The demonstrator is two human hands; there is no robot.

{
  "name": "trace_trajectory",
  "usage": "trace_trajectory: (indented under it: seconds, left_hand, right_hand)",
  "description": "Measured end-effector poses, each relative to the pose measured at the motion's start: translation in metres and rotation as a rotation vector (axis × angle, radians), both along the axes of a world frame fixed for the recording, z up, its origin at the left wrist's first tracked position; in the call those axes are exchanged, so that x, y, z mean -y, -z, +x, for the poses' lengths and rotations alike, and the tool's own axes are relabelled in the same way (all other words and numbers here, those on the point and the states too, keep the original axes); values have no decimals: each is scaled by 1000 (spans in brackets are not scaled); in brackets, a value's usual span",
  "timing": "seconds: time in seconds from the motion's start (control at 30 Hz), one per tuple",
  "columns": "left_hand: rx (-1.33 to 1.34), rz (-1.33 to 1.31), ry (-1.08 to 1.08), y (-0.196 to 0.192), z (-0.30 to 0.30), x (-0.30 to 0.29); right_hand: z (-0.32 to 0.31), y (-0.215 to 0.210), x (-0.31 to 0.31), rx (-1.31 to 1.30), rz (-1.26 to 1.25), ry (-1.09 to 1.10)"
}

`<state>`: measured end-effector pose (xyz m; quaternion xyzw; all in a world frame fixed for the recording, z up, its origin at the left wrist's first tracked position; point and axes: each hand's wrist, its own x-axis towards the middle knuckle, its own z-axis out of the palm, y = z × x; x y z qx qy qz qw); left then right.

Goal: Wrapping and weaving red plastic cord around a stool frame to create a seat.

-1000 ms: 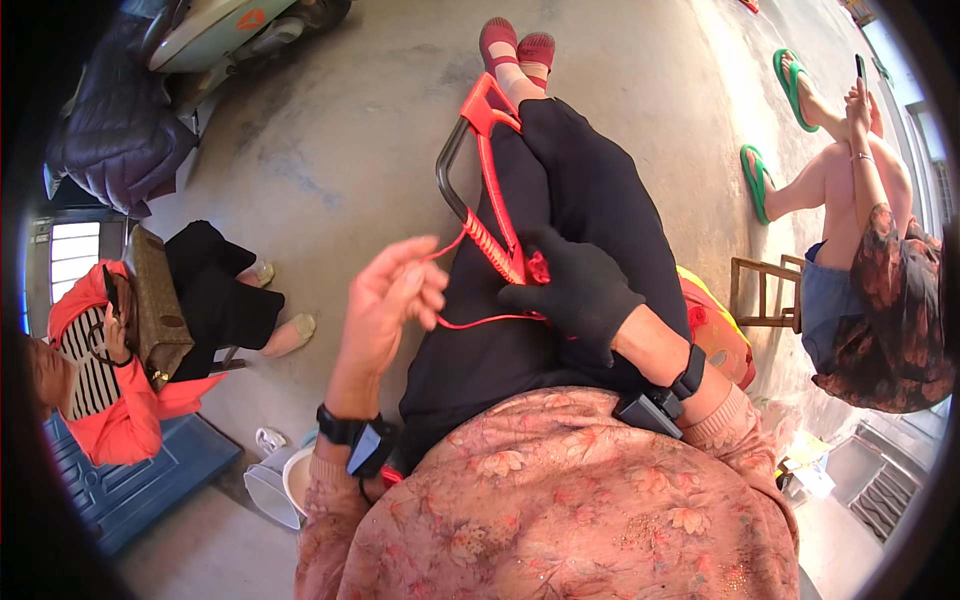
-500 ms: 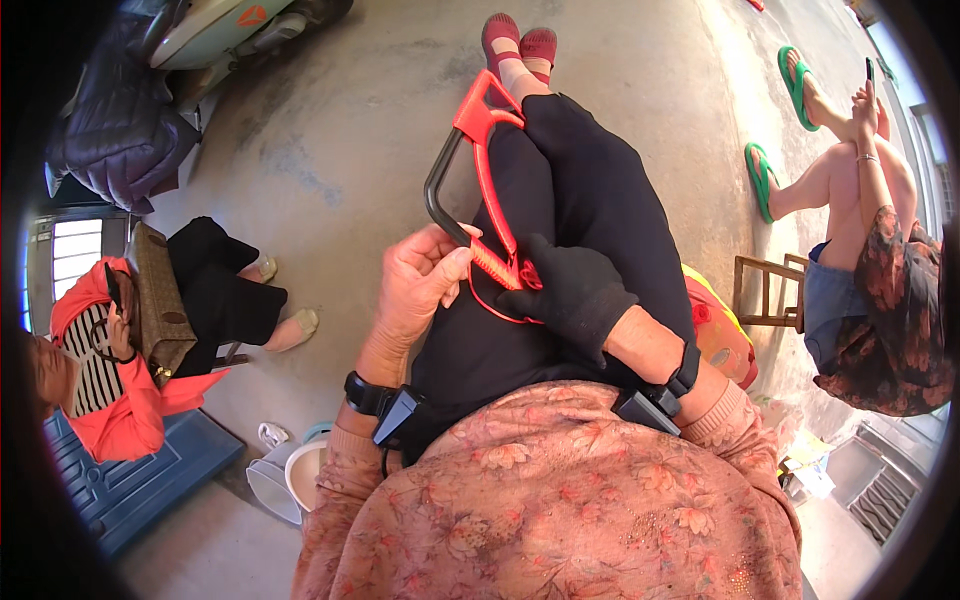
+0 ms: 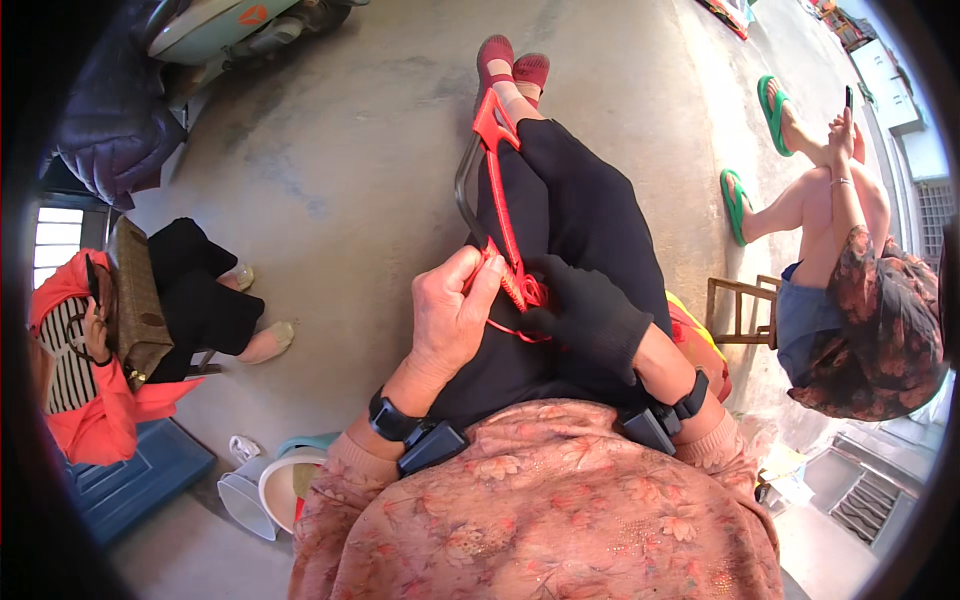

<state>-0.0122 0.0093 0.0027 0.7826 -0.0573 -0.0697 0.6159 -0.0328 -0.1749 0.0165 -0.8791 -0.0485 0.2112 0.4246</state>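
Note:
A red frame with a dark curved bar lies along my lap, over black trousers, reaching toward my red shoes. My bare left hand is closed on the near end of the frame, thumb and fingers pinching a thin red cord there. My right hand, in a black glove, grips the same near end from the right, where the red cord is wound into a small bundle. Both wrists carry black bands with small black boxes.
A seated person in orange with a brown bag is at the left. Another seated person in green sandals is at the right, by a small wooden stool. White plastic bowls stand on the concrete floor at my lower left.
My left hand came in from the left, where it held the cord out, and closed on the near end of the red frame. The gloved right hand stayed put.

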Motion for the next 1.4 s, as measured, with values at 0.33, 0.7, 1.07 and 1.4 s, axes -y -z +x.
trace_trajectory:
  seconds: [0.33,0.7,1.07,1.4]
  left_hand:
    - [-861,-855,248,-25,-31,-49]
    - [-294,-579,-5,-32,35,-23]
    - [-355,-545,123,15,34,-13]
    - [-342,-981,102,-90,3,-92]
  right_hand:
    - [13,14,113,-28,1298,905]
    - [64,-12,50,303,449,530]
    - [42,-18,-16,-52,569,403]
    - [42,-60,-17,681,-11,-4]
